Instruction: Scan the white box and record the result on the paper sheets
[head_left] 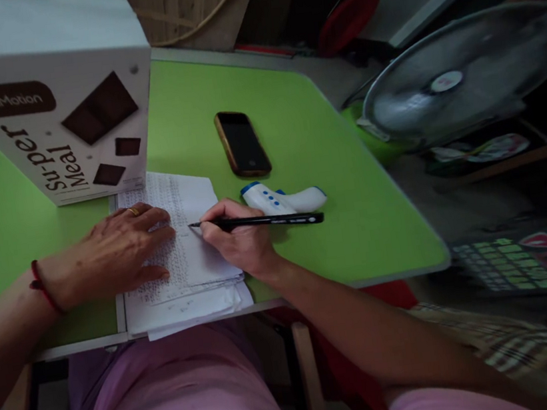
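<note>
My right hand [240, 236] is closed around a black pen [275, 219], whose tip rests at or just above a sheet of paper [196, 195]. Rows of small handwriting fill much of that sheet, which lies on a stack of papers [186, 310] at the table's near edge. Flat on the left side of the writing lies my left hand [128, 247], its fingers spread and holding nothing. A white and blue handheld thermometer [273, 199] lies just beyond my right hand.
A tall white NutriMotion box [97, 53] stands behind my left hand on the green table [346, 222]. Farther back lies a phone [244, 143] in a brown case. Past the table's right edge is a round fan [463, 79].
</note>
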Tool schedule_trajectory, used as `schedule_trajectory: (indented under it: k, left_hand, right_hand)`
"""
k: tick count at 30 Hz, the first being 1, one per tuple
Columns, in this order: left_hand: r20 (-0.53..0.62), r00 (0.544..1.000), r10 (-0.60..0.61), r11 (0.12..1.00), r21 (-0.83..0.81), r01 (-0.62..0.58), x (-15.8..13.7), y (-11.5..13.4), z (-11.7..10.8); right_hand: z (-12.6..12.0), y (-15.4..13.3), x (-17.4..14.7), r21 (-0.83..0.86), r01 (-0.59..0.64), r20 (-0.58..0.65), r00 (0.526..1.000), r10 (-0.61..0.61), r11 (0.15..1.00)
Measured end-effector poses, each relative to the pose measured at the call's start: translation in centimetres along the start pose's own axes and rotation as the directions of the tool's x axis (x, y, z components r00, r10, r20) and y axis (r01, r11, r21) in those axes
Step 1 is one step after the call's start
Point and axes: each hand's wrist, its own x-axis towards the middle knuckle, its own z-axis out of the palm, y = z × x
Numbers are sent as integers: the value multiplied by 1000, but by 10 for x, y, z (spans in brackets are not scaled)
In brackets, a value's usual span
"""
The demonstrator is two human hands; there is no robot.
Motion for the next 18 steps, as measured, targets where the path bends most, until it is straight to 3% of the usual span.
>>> schedule_trajectory:
  k: [18]
  left_hand:
    - [-17,1000,14,1000,4,-14,0,0,-1]
  right_hand:
    - [1,2,-1,20,20,29,999,-21,1000]
